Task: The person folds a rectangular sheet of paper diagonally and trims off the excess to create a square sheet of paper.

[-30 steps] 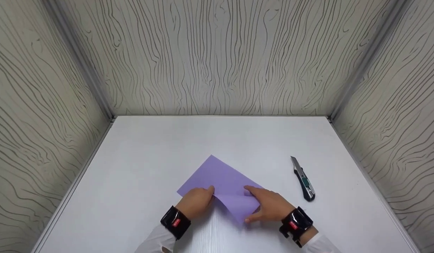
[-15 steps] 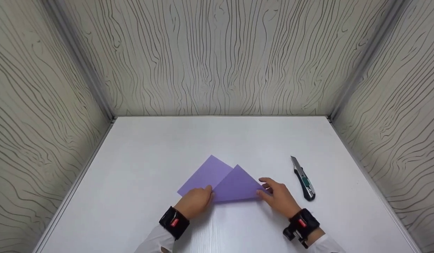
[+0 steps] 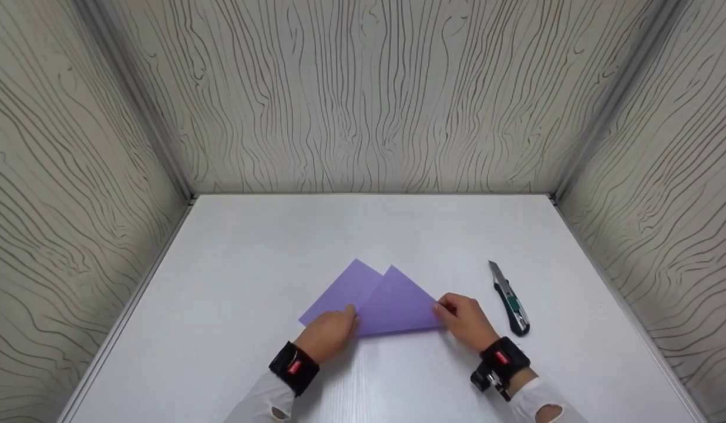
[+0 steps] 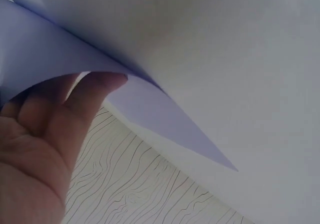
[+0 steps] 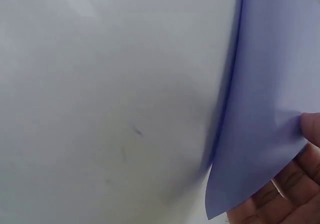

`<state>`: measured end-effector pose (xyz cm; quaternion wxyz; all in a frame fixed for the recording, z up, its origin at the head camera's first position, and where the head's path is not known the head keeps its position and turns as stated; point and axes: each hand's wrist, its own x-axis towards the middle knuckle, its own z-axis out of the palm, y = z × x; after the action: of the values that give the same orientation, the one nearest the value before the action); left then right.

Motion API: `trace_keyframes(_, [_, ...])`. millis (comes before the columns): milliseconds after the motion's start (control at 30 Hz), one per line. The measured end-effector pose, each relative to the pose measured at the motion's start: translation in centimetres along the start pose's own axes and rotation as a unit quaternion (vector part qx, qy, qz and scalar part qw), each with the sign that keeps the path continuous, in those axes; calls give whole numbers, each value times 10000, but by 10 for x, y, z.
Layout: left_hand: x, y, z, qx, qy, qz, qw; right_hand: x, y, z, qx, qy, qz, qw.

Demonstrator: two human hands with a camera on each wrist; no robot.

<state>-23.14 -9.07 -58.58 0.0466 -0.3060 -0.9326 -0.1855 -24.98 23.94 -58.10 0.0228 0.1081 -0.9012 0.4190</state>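
Note:
A sheet of purple paper (image 3: 395, 302) lies folded over on the white table, its front flap turned back so that two peaks show side by side. At the left end of the fold, my left hand (image 3: 328, 335) grips the paper; its fingers (image 4: 85, 97) reach under the curved edge in the left wrist view, where the thumb is hidden. My right hand (image 3: 469, 322) pinches the flap's right corner, thumb on top and the other fingers underneath, as the right wrist view shows. The bottom fold looks rounded rather than pressed flat.
A utility knife (image 3: 510, 299) with its blade out lies right of my right hand, blade pointing away. The white table (image 3: 269, 235) meets wood-grain patterned panels (image 3: 363, 106) at the back and both sides.
The near part of the paper has been folded up and away over the rest. My right hand moved right and up, and now pinches the right corner. My left hand stayed nearly in place.

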Motion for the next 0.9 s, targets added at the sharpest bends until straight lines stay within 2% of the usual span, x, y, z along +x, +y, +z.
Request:
trace_keyframes(200, [0, 0, -2, -228, -89, -108, 9996, 6, 3, 8, -210, -5, 472, 9987])
trace_keyframes(367, [-1, -3, -1, -251, -51, -112, 9996, 12, 3, 12, -586, -115, 609, 9964])
trace_keyframes(567, [0, -2, 1, -190, -60, -311, 9993, 17, 0, 15, -1043, -272, 685, 9918])
trace_keyframes(733, [3, -1, 1, 7, -137, -315, 9994, 22, -1, 16, -1345, -433, 714, 9874])
trace_keyframes(900, [10, 2, 4, 370, -35, -294, 9989, 25, 0, 16, -1503, -520, 439, 9863])
